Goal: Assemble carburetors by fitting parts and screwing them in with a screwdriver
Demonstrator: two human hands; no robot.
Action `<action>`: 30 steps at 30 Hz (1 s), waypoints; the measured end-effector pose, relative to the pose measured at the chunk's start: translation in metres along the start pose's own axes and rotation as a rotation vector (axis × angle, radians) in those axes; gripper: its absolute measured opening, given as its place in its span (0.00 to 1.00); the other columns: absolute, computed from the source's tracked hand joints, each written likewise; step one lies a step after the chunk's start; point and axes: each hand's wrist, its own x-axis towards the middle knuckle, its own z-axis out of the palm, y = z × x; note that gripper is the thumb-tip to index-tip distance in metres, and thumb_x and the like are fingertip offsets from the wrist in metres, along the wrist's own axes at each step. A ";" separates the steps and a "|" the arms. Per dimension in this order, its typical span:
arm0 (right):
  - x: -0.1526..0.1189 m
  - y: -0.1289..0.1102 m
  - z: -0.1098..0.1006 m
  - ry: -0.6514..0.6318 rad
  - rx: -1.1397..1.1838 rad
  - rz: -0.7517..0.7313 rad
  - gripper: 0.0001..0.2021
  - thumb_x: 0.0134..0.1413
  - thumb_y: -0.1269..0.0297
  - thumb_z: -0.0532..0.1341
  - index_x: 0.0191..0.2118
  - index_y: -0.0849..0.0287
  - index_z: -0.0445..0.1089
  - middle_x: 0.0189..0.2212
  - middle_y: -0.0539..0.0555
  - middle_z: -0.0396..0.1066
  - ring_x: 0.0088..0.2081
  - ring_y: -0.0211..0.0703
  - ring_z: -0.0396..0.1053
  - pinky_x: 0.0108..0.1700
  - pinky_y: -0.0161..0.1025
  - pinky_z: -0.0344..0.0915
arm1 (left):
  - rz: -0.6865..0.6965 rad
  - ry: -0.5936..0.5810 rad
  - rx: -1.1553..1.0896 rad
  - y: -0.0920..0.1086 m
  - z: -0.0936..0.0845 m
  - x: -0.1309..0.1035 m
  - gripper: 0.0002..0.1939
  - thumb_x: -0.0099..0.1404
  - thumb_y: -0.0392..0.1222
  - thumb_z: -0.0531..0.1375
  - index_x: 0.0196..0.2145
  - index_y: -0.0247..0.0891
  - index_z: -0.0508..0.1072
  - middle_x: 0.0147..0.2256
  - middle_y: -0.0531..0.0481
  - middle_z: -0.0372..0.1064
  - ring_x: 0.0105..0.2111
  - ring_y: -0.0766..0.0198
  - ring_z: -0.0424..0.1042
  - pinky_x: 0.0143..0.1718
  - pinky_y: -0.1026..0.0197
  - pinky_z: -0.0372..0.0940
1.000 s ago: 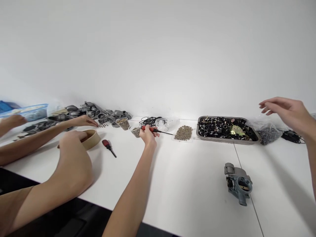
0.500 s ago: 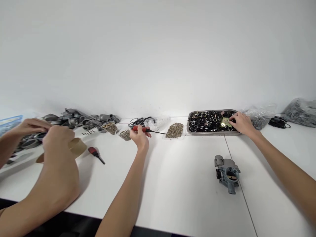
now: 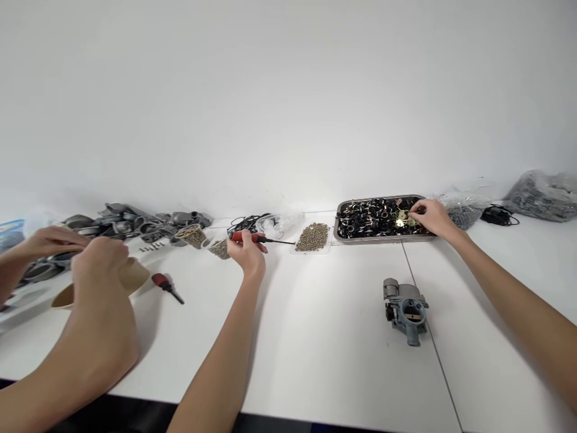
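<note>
Held screwdriver [image 3: 259,238]: red and black handle, apparently smooth plastic — shaft dark, metal-like. Gold-toned plates [image 3: 400,221] appeared metallic and bright, throwing glossy highlights; surrounding black parts [image 3: 365,221] presented a shiny finish. Their tray [image 3: 383,240] looked to be grey metal with a dull sheen. The carburetor [image 3: 403,297] resembled cast metal, matt grey. Heaped castings [image 3: 121,224] were likewise metallic and dull. Brass-coloured small pieces [image 3: 312,236] glinted in a clear plastic dish [image 3: 311,252]. The bag [image 3: 543,195] at far right was transparent plastic film — wrinkled, glossy. Tabletop [image 3: 333,331]: white, smooth, faintly reflective. Wall [image 3: 288,108]: matt white.
</note>
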 end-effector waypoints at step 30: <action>-0.154 -0.111 -0.064 -0.543 0.231 0.015 0.11 0.51 0.53 0.65 0.33 0.55 0.78 0.34 0.52 0.75 0.36 0.41 0.69 0.40 0.39 0.65 | -0.089 0.001 -0.045 0.010 0.002 -0.001 0.06 0.62 0.33 0.53 0.33 0.39 0.56 0.22 0.53 0.66 0.11 0.69 0.59 0.12 0.65 0.55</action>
